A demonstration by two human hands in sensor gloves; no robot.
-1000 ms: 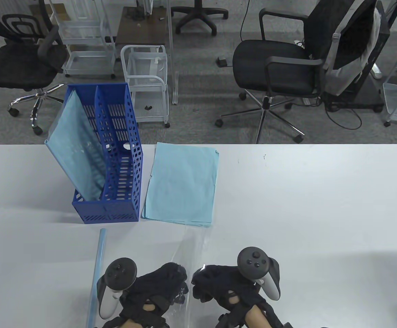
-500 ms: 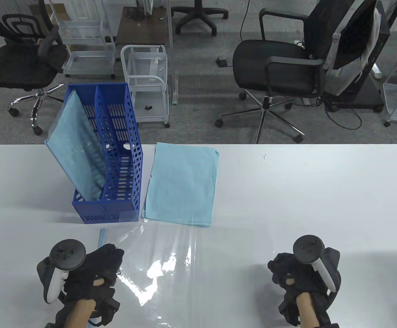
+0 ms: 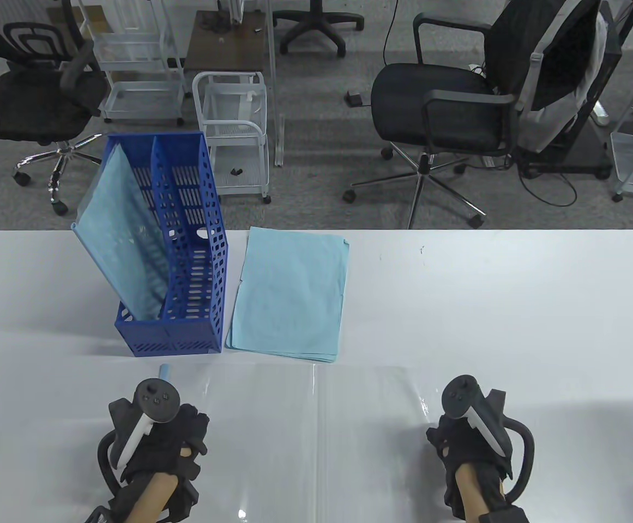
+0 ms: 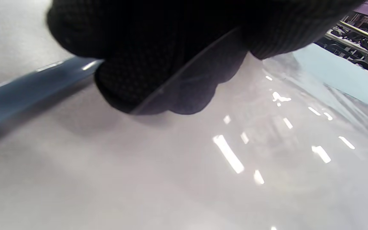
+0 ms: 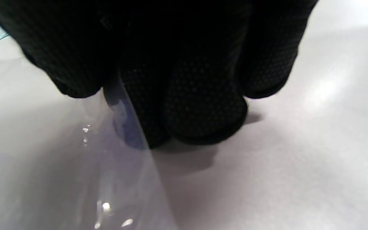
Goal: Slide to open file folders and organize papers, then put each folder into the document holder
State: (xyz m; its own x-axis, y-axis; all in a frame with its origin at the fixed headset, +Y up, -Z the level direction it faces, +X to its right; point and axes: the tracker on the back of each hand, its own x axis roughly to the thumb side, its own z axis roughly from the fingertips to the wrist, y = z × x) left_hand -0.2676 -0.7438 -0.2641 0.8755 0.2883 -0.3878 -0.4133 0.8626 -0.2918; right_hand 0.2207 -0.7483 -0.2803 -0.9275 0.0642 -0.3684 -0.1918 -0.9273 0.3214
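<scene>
Both hands pinching clear folder [image 3: 316,436], now spread flat

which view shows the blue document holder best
The table view: the blue document holder stands whole on the table's left, one filled folder leaning in its left slot. The left wrist and right wrist views do not show it, only gloved fingers, clear plastic and table.

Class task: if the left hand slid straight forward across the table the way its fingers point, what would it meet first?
Probably the blue document holder: it stands just beyond the left hand, past the slide bar. Depth is hard to judge.
</scene>
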